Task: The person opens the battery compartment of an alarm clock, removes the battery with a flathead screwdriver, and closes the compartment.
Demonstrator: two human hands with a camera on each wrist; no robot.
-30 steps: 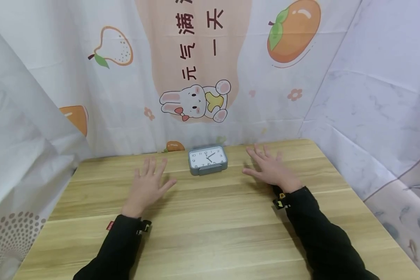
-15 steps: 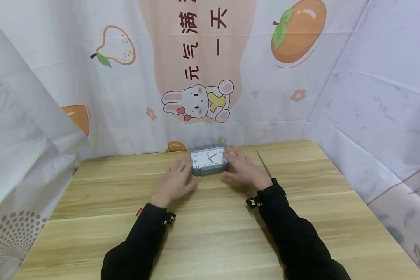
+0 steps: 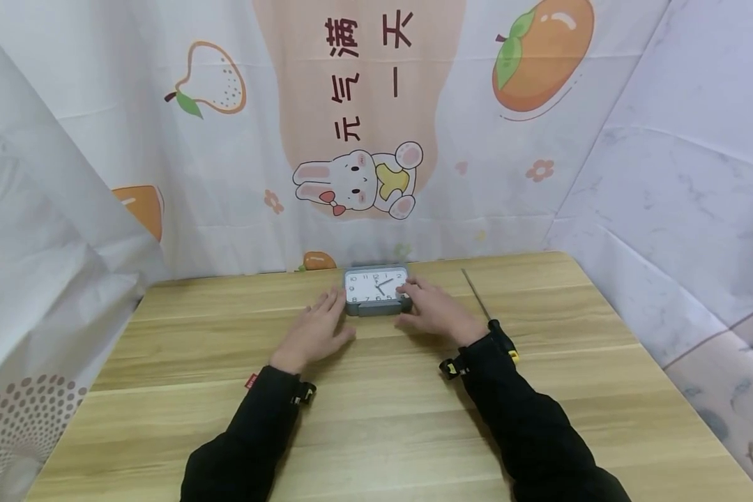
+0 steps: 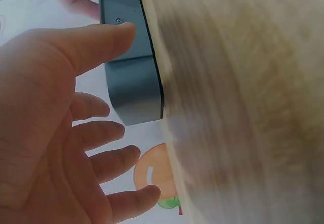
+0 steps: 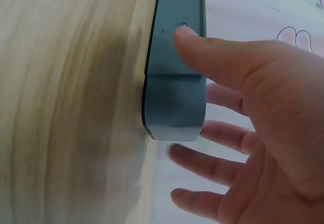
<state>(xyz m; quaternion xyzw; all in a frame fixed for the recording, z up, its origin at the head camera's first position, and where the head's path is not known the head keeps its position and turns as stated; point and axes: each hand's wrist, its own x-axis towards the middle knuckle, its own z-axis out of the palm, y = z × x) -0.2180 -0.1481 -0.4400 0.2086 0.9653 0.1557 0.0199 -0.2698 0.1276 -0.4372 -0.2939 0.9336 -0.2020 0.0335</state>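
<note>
A grey-blue alarm clock (image 3: 376, 287) with a white face lies face up at the back of the wooden table. My left hand (image 3: 314, 330) is at its left side, fingers extended and spread. In the left wrist view, the thumb overlaps the clock's side (image 4: 132, 80) and the other fingers stay apart. My right hand (image 3: 438, 310) is at the right side, its fingertips over the face's right edge. In the right wrist view, the thumb lies across the clock's side (image 5: 174, 100), with loosely bent fingers beyond it.
A screwdriver (image 3: 477, 294) with a thin shaft and a black and yellow handle lies right of the clock, beside my right sleeve. Behind the table's back edge hangs a printed curtain (image 3: 226, 174); more cloth hangs at left and right.
Both hands have moved inward from apart to the clock's two sides. The clock has turned slightly, straighter to the back edge. The screwdriver, earlier hidden by the right arm, now shows.
</note>
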